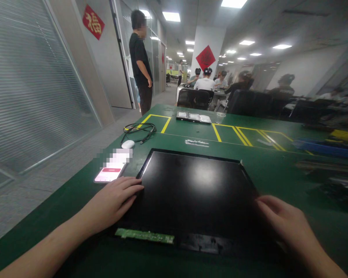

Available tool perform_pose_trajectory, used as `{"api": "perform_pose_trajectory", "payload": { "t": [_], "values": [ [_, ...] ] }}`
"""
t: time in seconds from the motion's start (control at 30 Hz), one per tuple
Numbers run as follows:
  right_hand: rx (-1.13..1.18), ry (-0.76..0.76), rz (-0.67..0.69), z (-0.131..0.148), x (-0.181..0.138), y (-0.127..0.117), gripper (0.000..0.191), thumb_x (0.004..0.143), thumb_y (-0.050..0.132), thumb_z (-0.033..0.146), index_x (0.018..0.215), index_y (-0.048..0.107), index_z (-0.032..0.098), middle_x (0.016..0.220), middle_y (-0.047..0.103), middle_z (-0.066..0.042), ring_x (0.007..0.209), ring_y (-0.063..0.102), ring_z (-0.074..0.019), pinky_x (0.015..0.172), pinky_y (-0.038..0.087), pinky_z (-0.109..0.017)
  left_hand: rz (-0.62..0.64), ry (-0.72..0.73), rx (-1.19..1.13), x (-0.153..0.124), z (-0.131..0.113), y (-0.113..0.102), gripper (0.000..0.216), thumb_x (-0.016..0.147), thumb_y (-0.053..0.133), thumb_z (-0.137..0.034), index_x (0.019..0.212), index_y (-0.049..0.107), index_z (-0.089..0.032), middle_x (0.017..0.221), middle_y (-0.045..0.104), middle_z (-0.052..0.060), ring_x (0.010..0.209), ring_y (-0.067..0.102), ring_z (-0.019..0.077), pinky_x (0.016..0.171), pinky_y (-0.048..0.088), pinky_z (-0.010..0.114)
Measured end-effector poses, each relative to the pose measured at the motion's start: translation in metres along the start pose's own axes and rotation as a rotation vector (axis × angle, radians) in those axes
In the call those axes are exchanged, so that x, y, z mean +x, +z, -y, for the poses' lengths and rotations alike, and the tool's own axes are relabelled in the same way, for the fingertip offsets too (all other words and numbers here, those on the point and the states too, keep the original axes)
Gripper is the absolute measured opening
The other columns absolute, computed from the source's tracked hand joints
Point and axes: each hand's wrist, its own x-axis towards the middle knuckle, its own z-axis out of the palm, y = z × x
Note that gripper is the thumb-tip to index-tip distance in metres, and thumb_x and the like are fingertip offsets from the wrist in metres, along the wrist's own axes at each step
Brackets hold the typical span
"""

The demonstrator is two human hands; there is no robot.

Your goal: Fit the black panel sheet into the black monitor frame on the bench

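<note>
Rests left hand (119, 196) open on black panel (191, 197), mid-frame; cannot tell grip of right hand (288, 222); could crack green circuit strip (145, 236), lower centre, by uneven lifting.

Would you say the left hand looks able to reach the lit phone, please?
Probably yes: the phone lies just beyond the left hand, nothing visible between them, though the hand rests against the dark panel.

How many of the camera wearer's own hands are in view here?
2: the left hand at the left edge of the black panel, and the right hand at its right edge. Some of the right hand's fingers are hidden.
</note>
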Motion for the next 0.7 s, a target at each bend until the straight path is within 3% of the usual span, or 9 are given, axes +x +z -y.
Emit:
{"api": "perform_pose_trajectory", "payload": {
  "t": [0.3,0.7],
  "values": [
    [-0.013,-0.052,-0.033,-0.0046,0.0017,0.0025,0.035,0.072,0.053,0.054,0.080,0.074,0.027,0.077,0.074,-0.003,0.072,0.068,-0.0250,0.064,0.049,-0.035,-0.008,0.020,-0.005,-0.0006,0.0031,0.0072,0.053,0.080,0.044,-0.005,0.124,0.064,-0.027,0.133,0.064,0.007,0.123,0.053,0.0298,0.102,0.042,0.052],
    [-0.021,-0.073,-0.039,-0.0055,0.0017,0.0043,0.033,0.073,0.052,0.051,0.080,0.073,0.027,0.084,0.074,-0.004,0.074,0.067,-0.0248,0.067,0.050,-0.036,-0.014,-0.001,-0.209,0.0006,0.0091,0.0077,0.052,0.078,0.043,-0.003,0.117,0.065,-0.029,0.131,0.063,0.004,0.125,0.050,0.0271,0.102,0.042,0.046]
  ]
}}
